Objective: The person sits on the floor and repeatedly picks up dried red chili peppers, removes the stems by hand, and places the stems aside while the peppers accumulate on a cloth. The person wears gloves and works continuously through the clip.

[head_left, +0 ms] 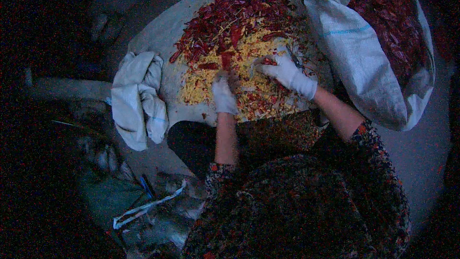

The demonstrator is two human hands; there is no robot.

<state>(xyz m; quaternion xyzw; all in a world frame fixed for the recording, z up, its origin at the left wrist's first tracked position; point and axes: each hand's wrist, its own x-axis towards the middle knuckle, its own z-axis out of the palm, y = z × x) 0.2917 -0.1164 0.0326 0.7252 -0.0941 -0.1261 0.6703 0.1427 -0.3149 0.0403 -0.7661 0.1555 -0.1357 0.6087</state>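
My left hand point(224, 95), in a white glove, is low over a bed of yellow chili seeds point(196, 90). Its fingers are blurred, and a dried red chili piece point(226, 59) shows just beyond them; whether they grip it cannot be told. To the right, my right hand point(287, 72), also gloved in white, curls its thumb and fingers around a red chili piece point(269, 62). A dark slim object point(294, 57) lies against the back of that hand, too dim to name. Beyond both hands spreads a heap of dried red chilies point(240, 9).
A pale sheet point(154, 39) lies under the heap. On the right stands a white woven sack point(359, 50) holding dark red dried chilies point(390, 25). A crumpled white woven sack point(138, 97) lies left. Lower left is a dim bag with a pale edge point(151, 207).
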